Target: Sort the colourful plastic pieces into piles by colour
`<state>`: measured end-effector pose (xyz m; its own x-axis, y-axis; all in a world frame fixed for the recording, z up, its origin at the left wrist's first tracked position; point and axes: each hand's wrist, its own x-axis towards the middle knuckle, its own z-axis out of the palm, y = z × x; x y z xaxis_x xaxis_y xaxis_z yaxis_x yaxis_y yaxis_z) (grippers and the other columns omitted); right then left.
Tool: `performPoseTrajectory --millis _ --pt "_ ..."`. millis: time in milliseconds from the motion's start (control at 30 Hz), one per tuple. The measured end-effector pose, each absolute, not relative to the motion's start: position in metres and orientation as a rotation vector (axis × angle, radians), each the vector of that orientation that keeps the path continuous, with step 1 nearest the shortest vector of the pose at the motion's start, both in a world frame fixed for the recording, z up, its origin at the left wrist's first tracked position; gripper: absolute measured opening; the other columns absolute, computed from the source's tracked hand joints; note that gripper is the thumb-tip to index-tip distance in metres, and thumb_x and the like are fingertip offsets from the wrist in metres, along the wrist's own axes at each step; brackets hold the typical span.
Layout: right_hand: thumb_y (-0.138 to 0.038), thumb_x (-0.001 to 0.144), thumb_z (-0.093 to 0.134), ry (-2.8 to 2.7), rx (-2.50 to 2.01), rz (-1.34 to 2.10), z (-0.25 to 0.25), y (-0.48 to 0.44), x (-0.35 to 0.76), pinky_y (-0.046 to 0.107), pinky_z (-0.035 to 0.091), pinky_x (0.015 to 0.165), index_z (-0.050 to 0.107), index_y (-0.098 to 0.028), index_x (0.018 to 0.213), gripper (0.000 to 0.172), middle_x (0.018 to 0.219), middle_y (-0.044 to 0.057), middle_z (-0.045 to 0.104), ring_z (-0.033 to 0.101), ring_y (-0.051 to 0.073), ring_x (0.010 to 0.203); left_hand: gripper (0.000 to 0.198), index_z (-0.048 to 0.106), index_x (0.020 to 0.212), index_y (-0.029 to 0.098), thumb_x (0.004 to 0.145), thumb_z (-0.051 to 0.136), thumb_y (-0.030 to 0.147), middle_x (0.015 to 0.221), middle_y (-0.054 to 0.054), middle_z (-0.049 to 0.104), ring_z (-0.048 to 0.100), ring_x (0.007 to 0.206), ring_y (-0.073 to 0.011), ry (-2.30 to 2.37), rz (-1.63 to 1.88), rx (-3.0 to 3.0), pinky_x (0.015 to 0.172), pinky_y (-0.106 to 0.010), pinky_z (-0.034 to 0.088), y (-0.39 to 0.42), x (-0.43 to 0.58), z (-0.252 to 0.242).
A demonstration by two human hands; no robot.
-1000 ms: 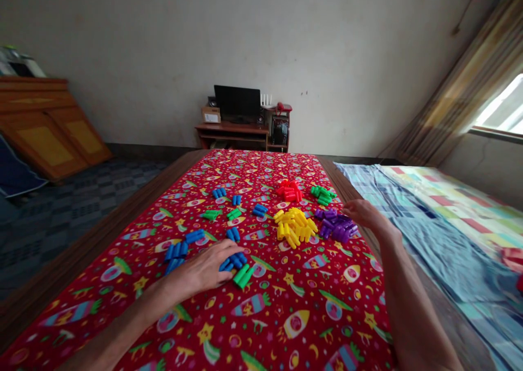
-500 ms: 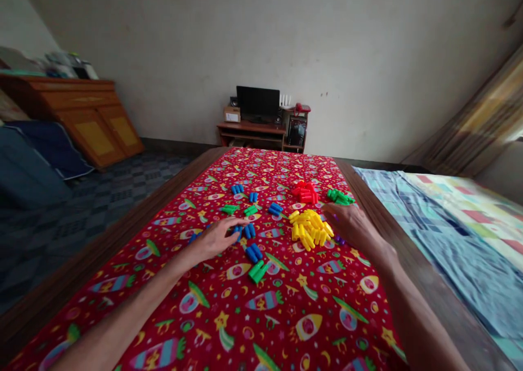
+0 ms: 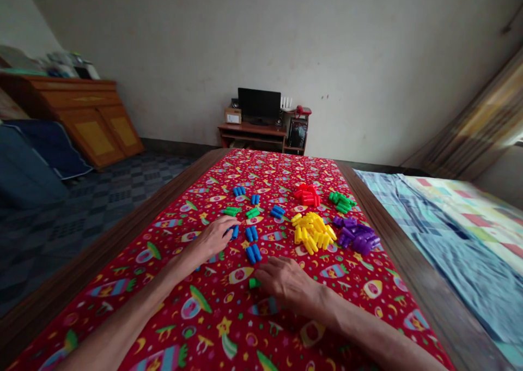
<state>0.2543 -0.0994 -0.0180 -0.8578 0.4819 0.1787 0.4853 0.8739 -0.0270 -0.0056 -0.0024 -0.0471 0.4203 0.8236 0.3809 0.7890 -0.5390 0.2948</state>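
My left hand [image 3: 212, 237] rests low over the cloth, its fingers bent around a blue plastic peg [image 3: 234, 232], partly hidden. My right hand [image 3: 281, 278] is nearer to me, fingers curled down over a green peg [image 3: 254, 283] whose end sticks out at the left. Between the hands lie two small groups of blue pegs [image 3: 253, 254]. Farther off are green pegs [image 3: 252, 213] and more blue pegs [image 3: 278, 211]. On the right sit a yellow heap [image 3: 312, 232], a purple heap [image 3: 359, 237], a red heap [image 3: 307, 195] and a green heap [image 3: 342, 202].
A red patterned cloth [image 3: 229, 316] covers most of the wooden table [image 3: 408, 262]. Beyond its far end stands a desk [image 3: 253, 131] with a monitor [image 3: 259, 104]. A bed [image 3: 461, 235] is at the right, a wooden cabinet [image 3: 90, 117] at the left.
My right hand has moved from beside the purple heap leftward and nearer, onto the green pegs. The purple heap now shows. My left hand has shifted slightly, its fingers drawing in over the blue peg.
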Motion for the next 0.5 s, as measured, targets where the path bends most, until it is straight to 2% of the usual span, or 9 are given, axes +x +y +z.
performPoseTrajectory --millis 100,233,367,500 --pt "-0.022 0.097 0.044 -2.632 -0.916 -0.060 0.003 -0.078 0.285 0.026 0.041 0.063 0.057 -0.018 0.088 0.017 0.078 0.005 0.064 0.056 0.016 0.071 0.034 0.069 0.102 0.019 0.085 0.039 0.019 0.104 -0.008 0.071 0.066 0.098 -0.0203 1.448 0.788 2.602 0.092 -0.033 0.053 -0.001 -0.008 -0.051" --pt "-0.031 0.099 0.040 -2.326 -1.308 -0.251 0.039 -0.026 0.351 0.027 0.043 0.075 0.062 -0.014 0.097 0.028 0.092 0.011 0.067 0.062 0.018 0.086 0.035 0.068 0.102 0.019 0.088 0.036 0.019 0.100 -0.008 0.070 0.066 0.093 -0.0198 1.421 0.859 2.622 0.087 -0.032 0.054 -0.002 -0.005 -0.058" --pt "-0.031 0.097 0.042 -2.311 -2.008 -0.292 0.049 0.032 0.397 0.026 0.043 0.072 0.068 -0.013 0.096 0.031 0.093 0.013 0.070 0.065 0.021 0.087 0.036 0.067 0.106 0.018 0.090 0.034 0.019 0.101 -0.008 0.066 0.065 0.093 -0.0208 1.409 0.882 2.671 0.088 -0.033 0.053 -0.005 -0.002 -0.063" --pt "-0.034 0.094 0.048 -2.292 -2.348 -0.211 0.039 0.062 0.409 0.027 0.046 0.075 0.069 -0.012 0.105 0.032 0.107 0.018 0.069 0.065 0.026 0.100 0.036 0.065 0.109 0.019 0.092 0.034 0.018 0.103 -0.008 0.064 0.063 0.095 -0.0209 1.413 0.833 2.713 0.088 -0.033 0.052 -0.006 -0.005 -0.067"
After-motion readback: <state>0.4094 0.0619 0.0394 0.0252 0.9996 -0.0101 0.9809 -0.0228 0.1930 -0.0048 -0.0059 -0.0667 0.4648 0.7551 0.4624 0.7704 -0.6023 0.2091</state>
